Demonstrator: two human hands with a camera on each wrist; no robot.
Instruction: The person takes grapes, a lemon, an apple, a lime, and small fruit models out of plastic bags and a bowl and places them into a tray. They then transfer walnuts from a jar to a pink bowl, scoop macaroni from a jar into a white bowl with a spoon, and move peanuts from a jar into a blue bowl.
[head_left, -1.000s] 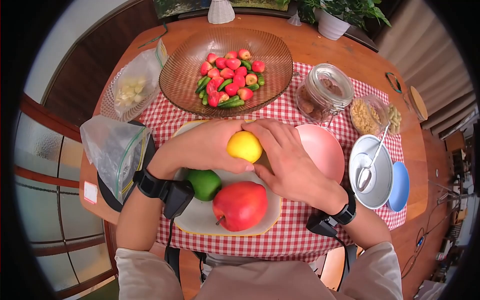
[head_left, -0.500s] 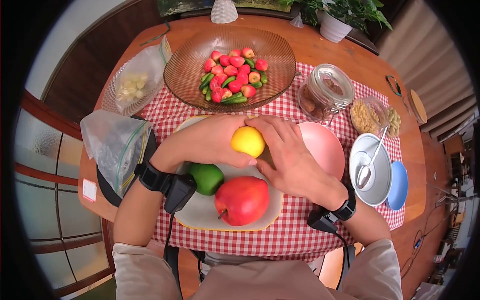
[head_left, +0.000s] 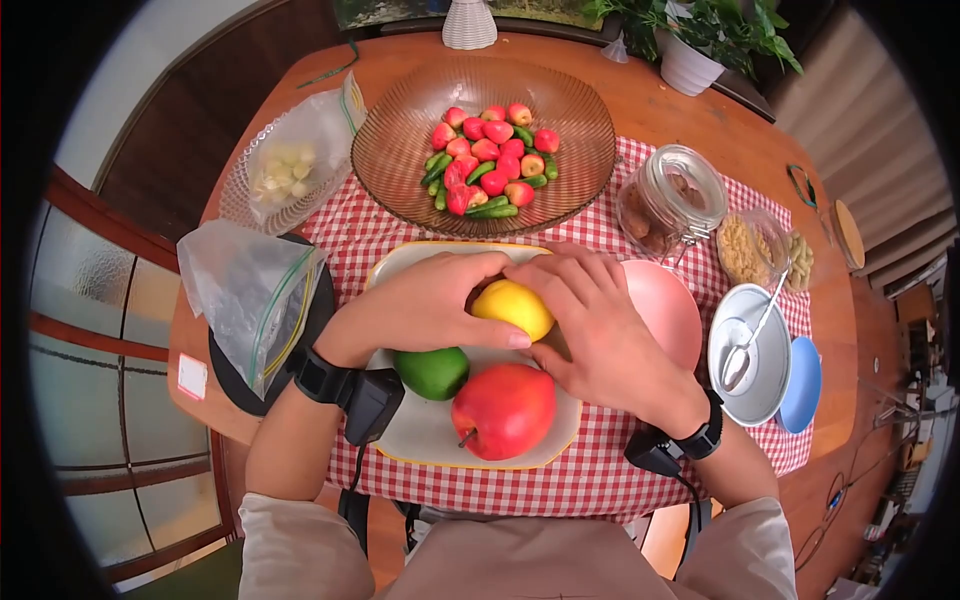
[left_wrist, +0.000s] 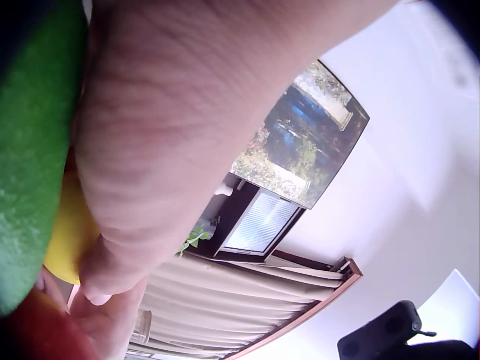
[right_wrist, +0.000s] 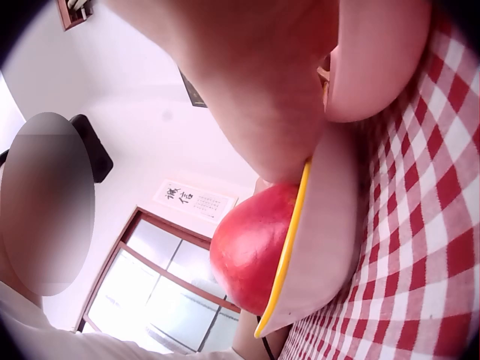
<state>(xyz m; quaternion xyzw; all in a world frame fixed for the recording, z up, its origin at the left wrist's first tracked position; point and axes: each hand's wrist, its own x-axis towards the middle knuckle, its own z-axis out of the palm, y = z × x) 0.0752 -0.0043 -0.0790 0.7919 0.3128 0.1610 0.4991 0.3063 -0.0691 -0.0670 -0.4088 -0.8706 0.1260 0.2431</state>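
Both hands hold a yellow lemon (head_left: 513, 308) low over the white, yellow-rimmed dish (head_left: 405, 440). My left hand (head_left: 425, 308) curls round its left side, the thumb lying along its near face. My right hand (head_left: 612, 345) cups it from the right, fingers bent over the far side and thumb underneath. Nearer me in the dish lie a green, smooth oval fruit (head_left: 432, 373) and a large red apple (head_left: 503, 412) with a brown stem. In the left wrist view the lemon (left_wrist: 73, 229) shows partly behind the left thumb. The right palm hides the lemon in the right wrist view.
A ribbed amber bowl (head_left: 385, 180) of small red fruit and cucumbers stands behind. Left are a zip bag (head_left: 245, 290) and a glass dish (head_left: 235, 195). To the right stand a pink bowl (head_left: 665, 310), a clip-top jar (head_left: 672, 205), a grey bowl (head_left: 755, 395) and a blue plate (head_left: 800, 385).
The lemon has turned between the hands, now showing a longer oval side, and the left fingers and thumb have spread a little. The whole scene has shifted slightly right in the head view.
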